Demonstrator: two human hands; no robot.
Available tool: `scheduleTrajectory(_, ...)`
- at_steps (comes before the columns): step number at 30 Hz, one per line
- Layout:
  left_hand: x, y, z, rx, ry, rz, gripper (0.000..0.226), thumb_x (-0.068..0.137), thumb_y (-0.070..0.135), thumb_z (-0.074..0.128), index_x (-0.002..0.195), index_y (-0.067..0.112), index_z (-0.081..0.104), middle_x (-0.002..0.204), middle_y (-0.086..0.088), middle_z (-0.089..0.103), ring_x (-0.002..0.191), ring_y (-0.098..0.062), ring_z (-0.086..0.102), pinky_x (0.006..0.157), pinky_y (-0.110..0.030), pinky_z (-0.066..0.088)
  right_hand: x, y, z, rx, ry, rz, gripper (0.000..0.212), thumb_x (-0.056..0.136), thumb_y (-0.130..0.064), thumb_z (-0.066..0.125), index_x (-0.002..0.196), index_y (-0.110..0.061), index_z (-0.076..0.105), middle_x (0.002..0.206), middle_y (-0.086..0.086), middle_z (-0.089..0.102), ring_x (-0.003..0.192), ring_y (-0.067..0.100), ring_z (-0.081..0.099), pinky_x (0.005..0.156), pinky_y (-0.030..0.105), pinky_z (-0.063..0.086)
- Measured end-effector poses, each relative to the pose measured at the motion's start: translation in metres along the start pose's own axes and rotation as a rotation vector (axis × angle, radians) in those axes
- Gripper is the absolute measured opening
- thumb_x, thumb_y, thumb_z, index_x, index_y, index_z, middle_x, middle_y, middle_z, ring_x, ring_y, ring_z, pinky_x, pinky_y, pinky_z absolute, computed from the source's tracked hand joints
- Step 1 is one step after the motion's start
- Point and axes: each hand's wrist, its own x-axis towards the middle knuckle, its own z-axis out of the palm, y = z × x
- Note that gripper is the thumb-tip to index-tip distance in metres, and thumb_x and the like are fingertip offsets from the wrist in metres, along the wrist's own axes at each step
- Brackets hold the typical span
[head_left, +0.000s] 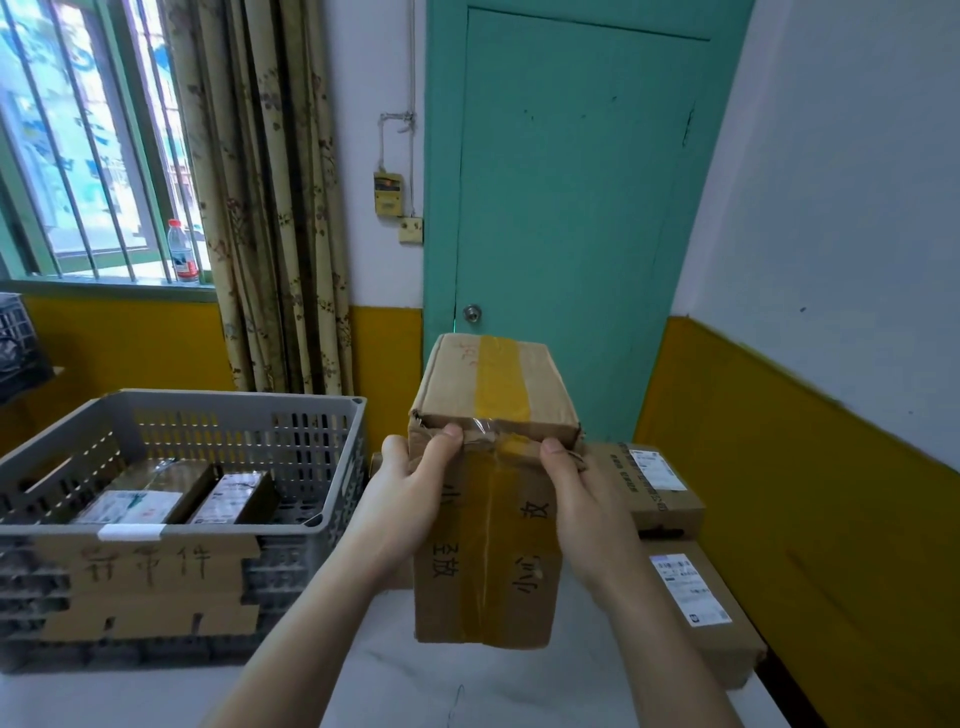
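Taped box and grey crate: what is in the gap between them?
In the head view, the left hand sits in that gap, gripping the taped box by its left side; under the arm, white table shows beside the grey crate.

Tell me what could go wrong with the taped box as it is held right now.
1. The left hand and right hand grip the cardboard box only near its upper end, so it might slip or swing down onto the table.
2. Its top edge is torn and the tape crumpled there; the flap could tear further under the thumbs.
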Motion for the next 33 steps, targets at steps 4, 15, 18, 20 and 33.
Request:
scheduleTrajectory(4,-0.003,0.003,-0.001,-0.008,-0.016,0.007,0.066,0.085,0.084,0.043,0.129,0.035,0.035,0.105,0.025,0.049,0.091,0.007,0.048,0.065,-0.02,0.038,0.001,0.002,0.002,-0.002,0.01,-0.034,0.058,0.089,-0.081,0.037,0.116,-0.04,0.067,0.1,-0.015,0.075,0.104,0.014,0.068,0.097,0.05,0.054)
scheduleTrajectory(15,0.002,-0.005,-0.008,0.092,-0.069,0.216,0.063,0.079,0.061,0.074,0.128,0.039,0.041,0.116,0.024,0.062,0.104,0.004,0.063,0.076,-0.019,0.056,0.003,0.007,-0.002,-0.207,0.042,-0.183,0.059,0.085,-0.083,0.039,0.121,-0.042,0.062,0.107,-0.027,0.062,0.105,-0.002,0.058,0.083,0.027,0.048)
scheduleTrajectory(18,0.006,-0.009,-0.01,0.072,-0.002,0.199,0.049,0.077,0.07,0.069,0.114,0.048,0.046,0.113,0.02,0.065,0.102,-0.001,0.065,0.077,-0.027,0.057,0.002,0.011,-0.005,-0.198,0.037,-0.228,0.045,0.091,-0.077,0.042,0.123,-0.05,0.059,0.111,-0.03,0.062,0.106,-0.009,0.057,0.08,0.018,0.045)
scheduleTrajectory(20,0.008,-0.009,-0.012,0.042,0.062,0.183,0.046,0.076,0.075,0.063,0.109,0.044,0.05,0.109,0.017,0.067,0.1,-0.004,0.066,0.074,-0.026,0.055,0.001,0.012,-0.006,-0.111,0.004,-0.248,0.035,0.1,-0.068,0.04,0.122,-0.051,0.062,0.113,-0.027,0.066,0.109,-0.008,0.06,0.086,0.023,0.049)
scheduleTrajectory(33,0.002,-0.02,-0.006,-0.03,-0.007,0.18,0.109,0.06,0.064,0.084,0.137,0.057,0.008,0.121,0.034,0.037,0.105,0.007,0.05,0.076,-0.016,0.048,0.013,0.026,-0.006,-0.202,-0.057,-0.037,0.093,0.08,-0.086,0.041,0.158,-0.037,0.031,0.158,-0.007,0.042,0.144,0.017,0.042,0.107,0.034,0.037)
